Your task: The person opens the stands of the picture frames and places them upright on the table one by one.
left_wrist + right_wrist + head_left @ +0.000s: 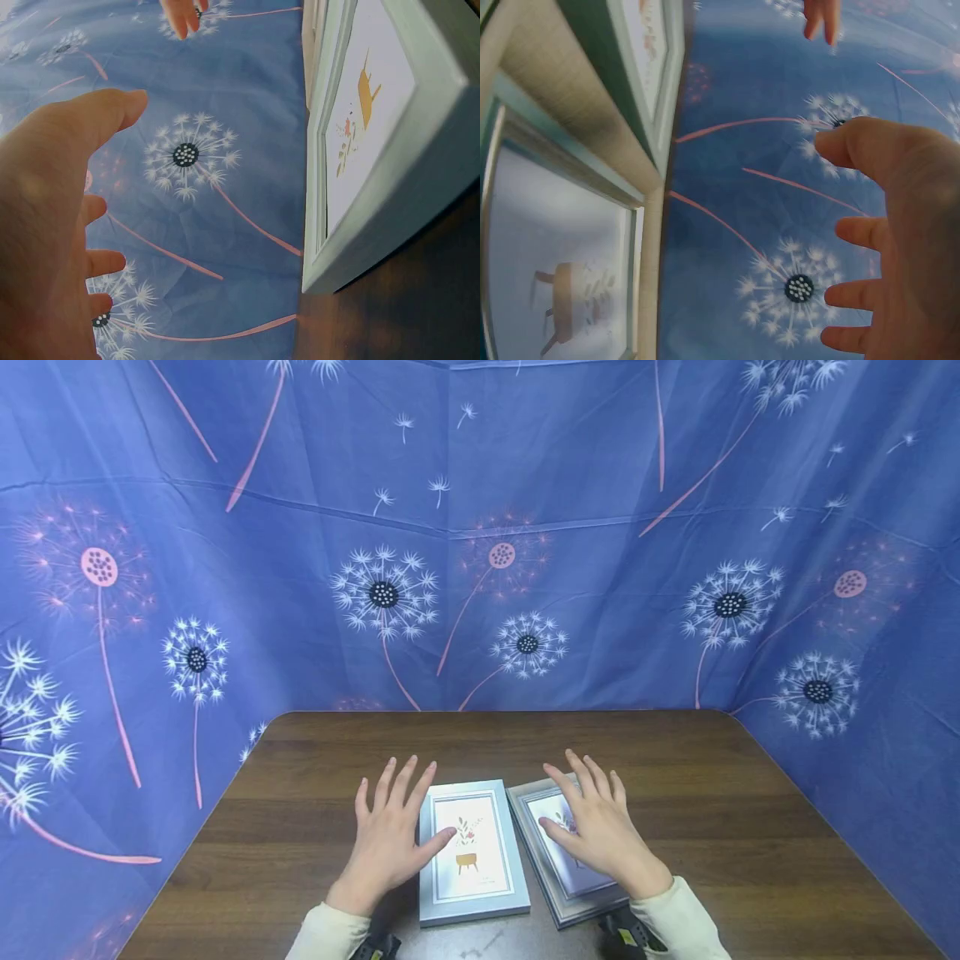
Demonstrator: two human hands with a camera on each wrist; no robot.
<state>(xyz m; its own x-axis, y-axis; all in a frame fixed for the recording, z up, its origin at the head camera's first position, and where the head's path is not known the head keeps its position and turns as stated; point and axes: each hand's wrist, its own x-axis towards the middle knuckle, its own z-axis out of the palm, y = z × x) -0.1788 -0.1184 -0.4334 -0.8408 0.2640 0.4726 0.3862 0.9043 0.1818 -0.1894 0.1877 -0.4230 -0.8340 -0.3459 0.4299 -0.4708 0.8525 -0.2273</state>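
Two picture frames lie side by side on the wooden table. The left one, a pale blue picture frame (474, 917), holds a print of a plant in a yellow pot on legs. To its right, a beige-grey picture frame (536, 860) with a bluish inner border sits at a slant and bears a similar print. My left hand (386, 847), fingers spread, hovers at the pale blue frame's left side, the thumb overlapping its print. Above the beige-grey frame my right hand (606, 828) is spread too, hiding part of its picture. Neither hand holds anything.
The brown wooden table (300, 793) extends around both frames. Behind it and along the sides hangs a blue cloth (615, 635) with dandelion patterns. Dark straps (628, 933) with cameras sit at the wrists, by the cream sleeves (678, 922).
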